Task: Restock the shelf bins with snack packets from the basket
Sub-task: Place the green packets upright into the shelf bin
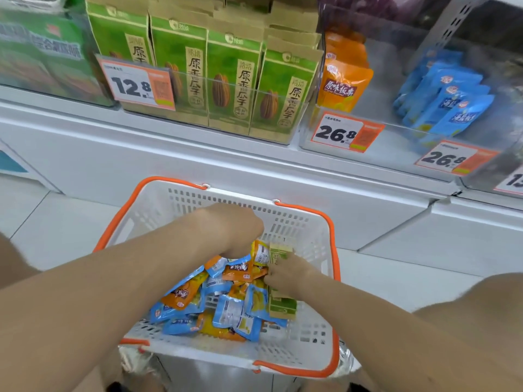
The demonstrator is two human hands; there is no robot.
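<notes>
A white basket (158,210) with orange handles sits below me, holding a heap of small blue and orange snack packets (223,295) and a green packet (280,301) at its right side. My left hand (235,230) reaches down into the heap at the far side, fingers hidden among the orange packets (260,253). My right hand (288,275) lies against the green packet, fingers curled on its edge. On the shelf above, clear bins hold orange packets (345,77) and blue packets (447,100).
Green sunflower-seed bags (232,80) fill the middle bin behind a 12.8 price tag (135,86). Two 26.8 tags (345,131) mark the right bins. A white shelf ledge (198,154) runs between bins and basket. White floor tiles lie to the left.
</notes>
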